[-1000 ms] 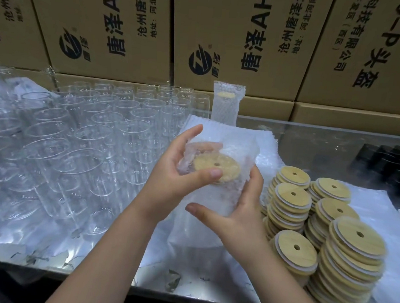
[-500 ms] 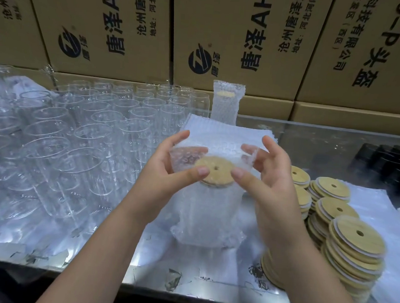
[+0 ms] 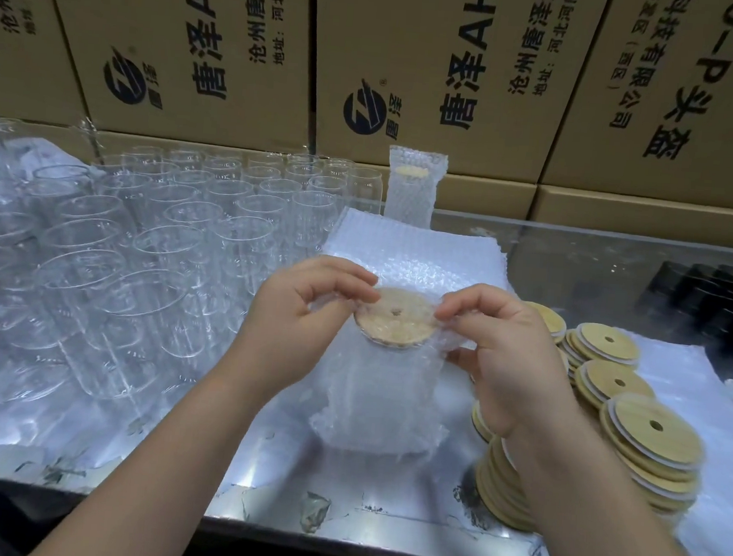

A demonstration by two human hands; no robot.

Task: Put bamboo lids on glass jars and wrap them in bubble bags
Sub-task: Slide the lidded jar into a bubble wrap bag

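Fingers of left hand (image 3: 305, 312), right hand (image 3: 503, 350) pinch bubble bag (image 3: 331, 424) mouth; glass jar (image 3: 387, 384) upright inside, bamboo lid (image 3: 396, 322) on.

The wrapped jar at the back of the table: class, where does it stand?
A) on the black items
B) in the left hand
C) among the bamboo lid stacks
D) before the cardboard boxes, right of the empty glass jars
D: the wrapped jar stands upright before the cardboard boxes, just right of the empty glass jars.
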